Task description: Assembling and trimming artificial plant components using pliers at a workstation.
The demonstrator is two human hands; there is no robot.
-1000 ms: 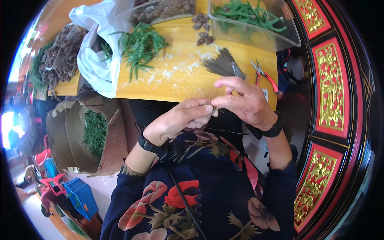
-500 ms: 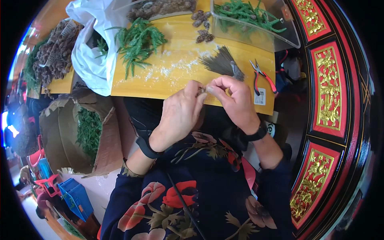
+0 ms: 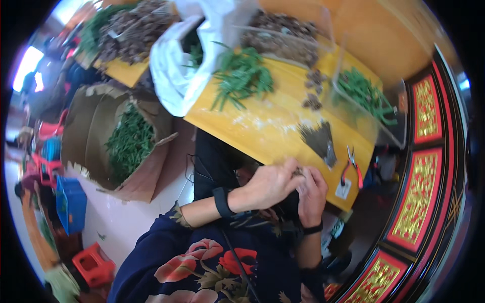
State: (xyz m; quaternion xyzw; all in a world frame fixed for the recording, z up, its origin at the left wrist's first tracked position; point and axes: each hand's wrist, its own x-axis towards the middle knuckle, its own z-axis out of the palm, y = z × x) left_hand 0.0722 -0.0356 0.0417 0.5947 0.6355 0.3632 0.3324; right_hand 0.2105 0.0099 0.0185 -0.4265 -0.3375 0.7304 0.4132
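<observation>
My left hand point(image 3: 265, 188) and my right hand point(image 3: 312, 199) meet at the front edge of the yellow table point(image 3: 237, 126). Their fingertips pinch a small brown cone-like piece point(image 3: 298, 172), mostly covered by the fingers. Beyond my right hand lies a fan-shaped bundle of dark thin wires or bristles point(image 3: 319, 142), tied at one end. Pliers point(image 3: 350, 169) with red and black handles rest to its right, jaws pointing away. Farther back sit several small pine cones point(image 3: 313, 102) and a pile of green artificial sprigs point(image 3: 242, 78).
Clear plastic bins hold brown cones point(image 3: 283, 38) and green sprigs point(image 3: 361, 91). A white bag point(image 3: 174, 81) hangs at the table's left end. On the floor stand a cardboard box point(image 3: 91, 136) with greenery, a blue crate point(image 3: 70, 204) and a red stool point(image 3: 94, 264). Carved red-gold panels point(image 3: 417, 199) line the right.
The view has turned, so the table and its things now appear slanted and farther right, with more floor showing at left. My hands stay together, fingertips still pinched on the small piece.
</observation>
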